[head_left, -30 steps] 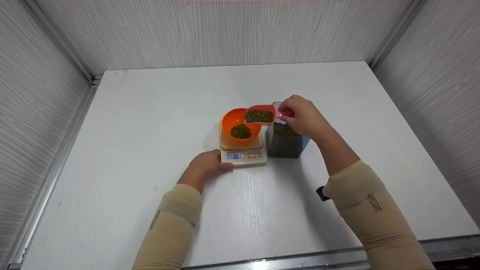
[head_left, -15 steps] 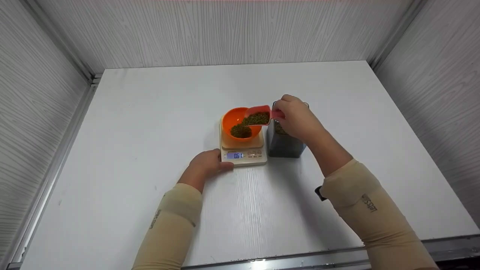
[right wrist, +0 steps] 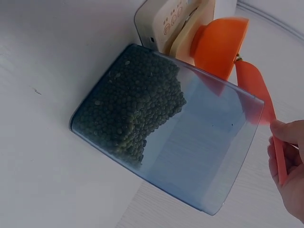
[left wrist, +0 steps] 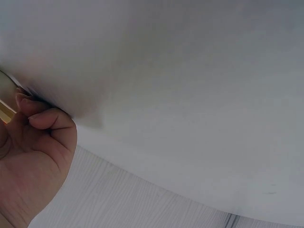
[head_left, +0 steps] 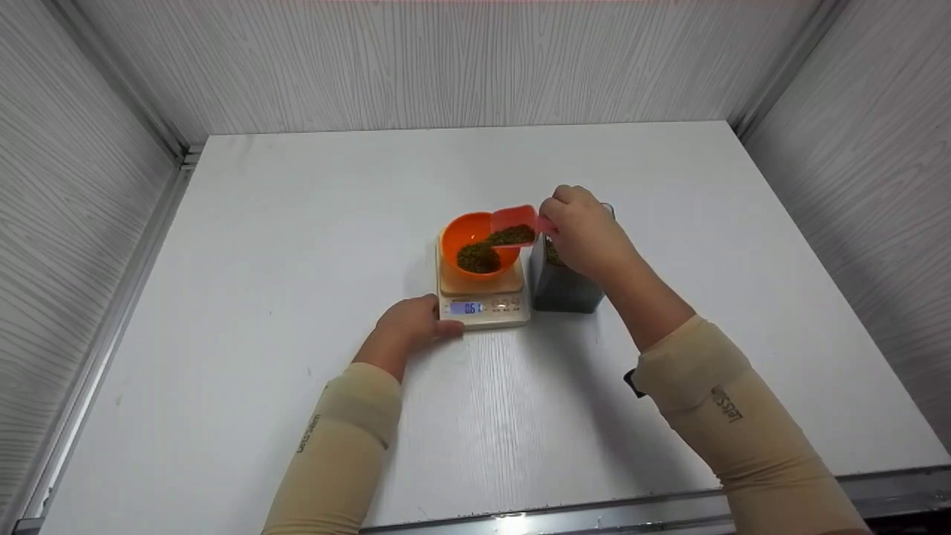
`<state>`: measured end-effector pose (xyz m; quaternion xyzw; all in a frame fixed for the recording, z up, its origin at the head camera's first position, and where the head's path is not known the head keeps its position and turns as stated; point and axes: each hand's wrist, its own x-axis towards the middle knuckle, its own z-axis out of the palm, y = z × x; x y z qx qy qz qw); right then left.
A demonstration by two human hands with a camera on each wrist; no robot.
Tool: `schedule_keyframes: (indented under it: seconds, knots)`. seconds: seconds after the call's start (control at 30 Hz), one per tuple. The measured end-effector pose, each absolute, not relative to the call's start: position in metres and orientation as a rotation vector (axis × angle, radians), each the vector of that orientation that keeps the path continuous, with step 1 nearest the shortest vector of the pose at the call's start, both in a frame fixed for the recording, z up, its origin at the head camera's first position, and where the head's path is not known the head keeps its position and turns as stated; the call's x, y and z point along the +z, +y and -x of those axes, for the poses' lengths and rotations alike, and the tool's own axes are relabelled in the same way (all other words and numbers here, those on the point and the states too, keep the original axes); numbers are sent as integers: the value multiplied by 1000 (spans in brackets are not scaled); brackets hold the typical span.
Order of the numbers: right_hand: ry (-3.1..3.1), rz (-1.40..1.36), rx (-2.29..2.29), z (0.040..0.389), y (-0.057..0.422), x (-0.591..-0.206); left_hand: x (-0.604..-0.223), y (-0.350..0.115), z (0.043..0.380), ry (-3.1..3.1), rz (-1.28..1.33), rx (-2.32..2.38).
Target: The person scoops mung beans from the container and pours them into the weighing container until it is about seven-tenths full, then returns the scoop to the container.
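My right hand point(head_left: 587, 230) pinches the handle of a red scoop point(head_left: 518, 216), which is tilted over an orange bowl point(head_left: 453, 244). Green mung beans point(head_left: 513, 235) lie in the scoop and run down to a pile of beans point(head_left: 478, 258) in the bowl. Under the bowl is a kitchen scale point(head_left: 494, 316), its display lit and reading about 0.61. With curled fingers and the thumb along the front edge, my left hand point(head_left: 411, 325) grips the scale's front left corner. The right wrist view shows the scoop point(right wrist: 256, 88) at the bowl's rim point(right wrist: 244, 31).
Just right of the scale stands a clear bluish container point(right wrist: 190, 147), part filled with mung beans point(right wrist: 128, 104). My right hand partly covers its top in the head view. A white table point(head_left: 334, 193) lies beneath, with grey wood-patterned walls point(head_left: 461, 67) behind and beside it.
The right hand has shifted slightly left and tipped the scoop, so beans slide into the bowl. The scoop's load has shrunk and the bowl's pile has grown. My left hand stays put.
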<state>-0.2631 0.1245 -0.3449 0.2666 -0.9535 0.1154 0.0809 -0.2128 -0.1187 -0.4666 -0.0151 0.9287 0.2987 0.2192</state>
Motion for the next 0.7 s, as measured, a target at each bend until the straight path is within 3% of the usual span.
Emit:
schedule_keyframes:
  seconds: [0.7]
  knots:
    - [-2559, -1058, -148, 251, 114, -341, -469, -119, 216, 2566, 45, 800]
